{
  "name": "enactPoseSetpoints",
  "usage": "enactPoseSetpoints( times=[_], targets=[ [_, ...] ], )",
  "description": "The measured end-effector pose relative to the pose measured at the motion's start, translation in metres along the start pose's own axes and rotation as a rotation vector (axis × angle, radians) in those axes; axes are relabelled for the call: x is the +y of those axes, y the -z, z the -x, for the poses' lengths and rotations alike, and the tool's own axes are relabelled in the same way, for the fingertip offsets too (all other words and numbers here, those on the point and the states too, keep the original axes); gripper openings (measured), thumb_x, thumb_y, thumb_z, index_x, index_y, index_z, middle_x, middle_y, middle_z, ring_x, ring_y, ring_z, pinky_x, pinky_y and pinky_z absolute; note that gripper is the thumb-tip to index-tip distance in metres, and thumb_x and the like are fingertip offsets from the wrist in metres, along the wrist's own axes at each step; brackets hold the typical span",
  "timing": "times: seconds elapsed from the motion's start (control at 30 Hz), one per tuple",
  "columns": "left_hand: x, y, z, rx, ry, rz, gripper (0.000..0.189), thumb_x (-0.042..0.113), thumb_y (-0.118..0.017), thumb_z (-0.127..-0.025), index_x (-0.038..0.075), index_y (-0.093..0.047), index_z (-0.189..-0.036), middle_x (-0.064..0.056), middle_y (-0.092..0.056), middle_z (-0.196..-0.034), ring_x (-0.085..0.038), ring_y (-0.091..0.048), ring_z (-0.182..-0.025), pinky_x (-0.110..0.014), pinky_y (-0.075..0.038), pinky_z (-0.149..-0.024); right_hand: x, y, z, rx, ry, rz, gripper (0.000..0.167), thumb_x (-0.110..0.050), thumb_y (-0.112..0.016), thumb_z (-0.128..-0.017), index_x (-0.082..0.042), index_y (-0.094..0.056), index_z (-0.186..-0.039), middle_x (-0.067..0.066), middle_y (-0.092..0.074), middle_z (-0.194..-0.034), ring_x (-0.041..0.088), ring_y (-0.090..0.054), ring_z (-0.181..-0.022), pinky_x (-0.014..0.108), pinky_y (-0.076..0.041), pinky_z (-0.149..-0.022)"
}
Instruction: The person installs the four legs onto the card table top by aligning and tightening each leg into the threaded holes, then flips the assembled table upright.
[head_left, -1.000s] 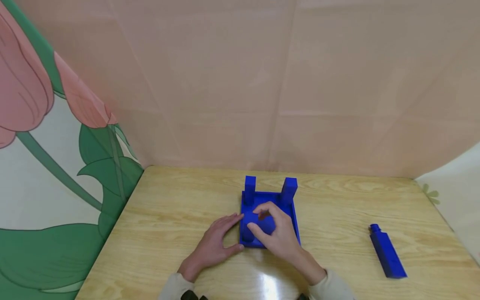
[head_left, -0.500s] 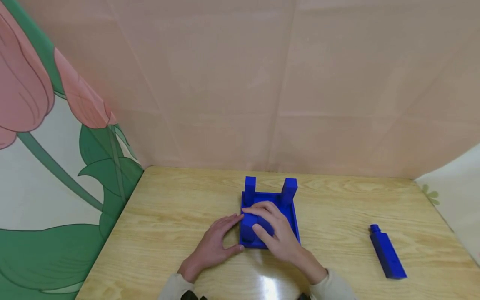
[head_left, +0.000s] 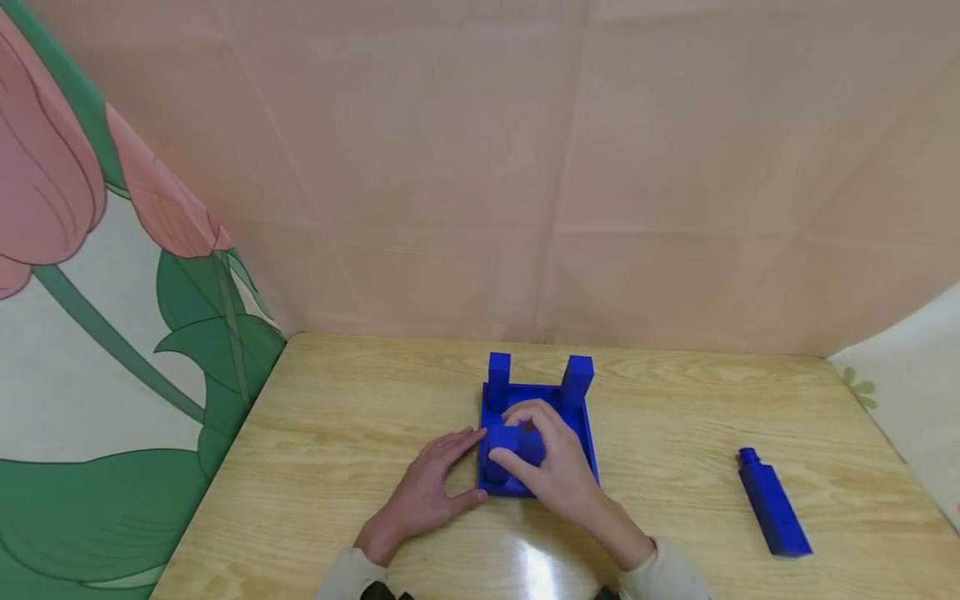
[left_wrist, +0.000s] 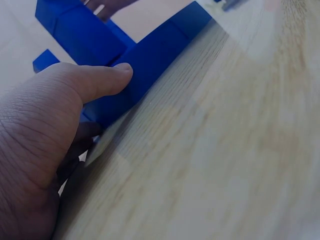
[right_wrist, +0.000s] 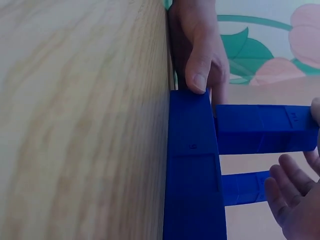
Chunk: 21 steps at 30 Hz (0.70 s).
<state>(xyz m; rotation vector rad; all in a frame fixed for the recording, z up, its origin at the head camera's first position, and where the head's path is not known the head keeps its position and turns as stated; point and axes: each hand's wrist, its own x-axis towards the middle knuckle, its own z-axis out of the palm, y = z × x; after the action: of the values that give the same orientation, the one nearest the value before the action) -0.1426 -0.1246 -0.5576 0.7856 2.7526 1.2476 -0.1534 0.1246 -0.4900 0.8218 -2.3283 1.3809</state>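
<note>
A blue square panel with a raised rim lies on the table, several blue legs standing up from it. My left hand holds its near left corner: the thumb presses the near side, and the fingers lie along the left side. At the near left corner stands a square blue leg. My right hand pinches that leg's upper end between thumb and forefinger, the other fingers held off it in the right wrist view. Behind stand a far left leg and a far right leg.
A loose blue leg with a narrow stud at one end lies on the wooden table to the right. Behind the table hangs a pinkish cloth, and a flower-patterned cloth hangs at the left.
My right fingers stretched out over the leg's top half a second ago and are now curled back around it. The leg has turned in place. My left hand stays put.
</note>
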Motion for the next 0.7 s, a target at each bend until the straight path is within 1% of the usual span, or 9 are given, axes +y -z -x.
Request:
enactPoseSetpoints(
  times=[0.07,0.1,0.2,0.27,0.3,0.4,0.5,0.57,0.7],
  targets=[
    [-0.0001,0.0002,0.0000,0.001,0.000,0.003,0.086,0.041,-0.086,-0.095,0.025,-0.048,-0.170,-0.014,-0.051,-0.170,-0.042,-0.046,-0.157,-0.070,-0.035,-0.128,0.0006,-0.0001,0.0004,-0.005,0.009,0.003,0.039,-0.013,-0.091,-0.092,-0.015,-0.065,-0.121,0.003,-0.073,-0.124,0.018,-0.068,-0.112,0.034,-0.059,-0.094],
    [0.0000,0.0004,0.0000,0.001,0.000,0.002,0.085,0.041,-0.086,-0.095,0.026,-0.048,-0.170,-0.013,-0.051,-0.171,-0.042,-0.046,-0.157,-0.070,-0.035,-0.128,0.0010,-0.0002,0.0006,-0.009,0.018,-0.002,0.040,-0.012,-0.089,-0.093,-0.013,-0.066,-0.126,0.005,-0.074,-0.124,0.019,-0.069,-0.112,0.035,-0.059,-0.094],
    [-0.0001,0.0007,0.0005,0.010,-0.010,-0.006,0.084,0.041,-0.086,-0.095,0.024,-0.049,-0.169,-0.013,-0.052,-0.170,-0.043,-0.047,-0.156,-0.070,-0.036,-0.127,0.0024,0.0008,0.0012,-0.032,0.050,-0.031,0.047,-0.009,-0.079,-0.100,-0.013,-0.064,-0.145,0.009,-0.074,-0.128,0.022,-0.069,-0.116,0.038,-0.060,-0.098],
    [0.0001,0.0007,0.0007,0.010,-0.008,-0.010,0.084,0.042,-0.085,-0.096,0.023,-0.049,-0.169,-0.013,-0.052,-0.170,-0.042,-0.047,-0.156,-0.071,-0.037,-0.127,0.0025,0.0025,0.0010,-0.059,0.079,-0.044,0.051,-0.005,-0.072,-0.103,-0.013,-0.063,-0.153,0.009,-0.073,-0.133,0.023,-0.068,-0.123,0.041,-0.058,-0.103],
    [0.0002,0.0007,0.0006,0.007,-0.004,-0.009,0.084,0.042,-0.085,-0.096,0.023,-0.049,-0.169,-0.013,-0.051,-0.170,-0.042,-0.047,-0.156,-0.070,-0.036,-0.127,0.0020,0.0036,0.0009,-0.076,0.087,-0.046,0.053,-0.003,-0.068,-0.104,-0.015,-0.062,-0.156,0.007,-0.072,-0.136,0.022,-0.067,-0.126,0.042,-0.058,-0.105],
    [0.0007,0.0008,0.0006,0.002,0.001,-0.010,0.085,0.042,-0.085,-0.096,0.023,-0.048,-0.170,-0.013,-0.051,-0.171,-0.041,-0.046,-0.157,-0.070,-0.036,-0.128,0.0025,0.0058,0.0011,-0.122,0.119,-0.036,0.052,-0.001,-0.062,-0.107,-0.018,-0.066,-0.156,0.002,-0.068,-0.143,0.023,-0.063,-0.134,0.043,-0.056,-0.109],
    [0.0011,0.0009,0.0004,0.001,0.004,-0.007,0.086,0.040,-0.086,-0.096,0.023,-0.047,-0.170,-0.013,-0.050,-0.171,-0.041,-0.045,-0.157,-0.069,-0.035,-0.129,0.0033,0.0066,0.0009,-0.144,0.139,-0.025,0.050,-0.001,-0.062,-0.107,-0.019,-0.070,-0.152,0.000,-0.067,-0.145,0.024,-0.062,-0.135,0.044,-0.055,-0.108],
    [0.0007,0.0006,0.0003,0.006,-0.002,-0.009,0.086,0.040,-0.086,-0.095,0.024,-0.048,-0.170,-0.013,-0.051,-0.170,-0.042,-0.046,-0.156,-0.069,-0.036,-0.128,0.0040,0.0066,0.0003,-0.134,0.152,-0.011,0.046,-0.002,-0.064,-0.106,-0.018,-0.073,-0.148,0.001,-0.067,-0.144,0.025,-0.063,-0.134,0.045,-0.056,-0.108],
    [0.0000,0.0005,0.0006,0.008,-0.011,-0.016,0.084,0.043,-0.085,-0.096,0.025,-0.048,-0.170,-0.014,-0.052,-0.170,-0.043,-0.047,-0.156,-0.070,-0.037,-0.127,0.0042,0.0066,-0.0004,-0.091,0.123,0.015,0.040,-0.007,-0.073,-0.103,-0.019,-0.075,-0.141,-0.001,-0.069,-0.140,0.023,-0.064,-0.133,0.043,-0.055,-0.110]
  ],
)
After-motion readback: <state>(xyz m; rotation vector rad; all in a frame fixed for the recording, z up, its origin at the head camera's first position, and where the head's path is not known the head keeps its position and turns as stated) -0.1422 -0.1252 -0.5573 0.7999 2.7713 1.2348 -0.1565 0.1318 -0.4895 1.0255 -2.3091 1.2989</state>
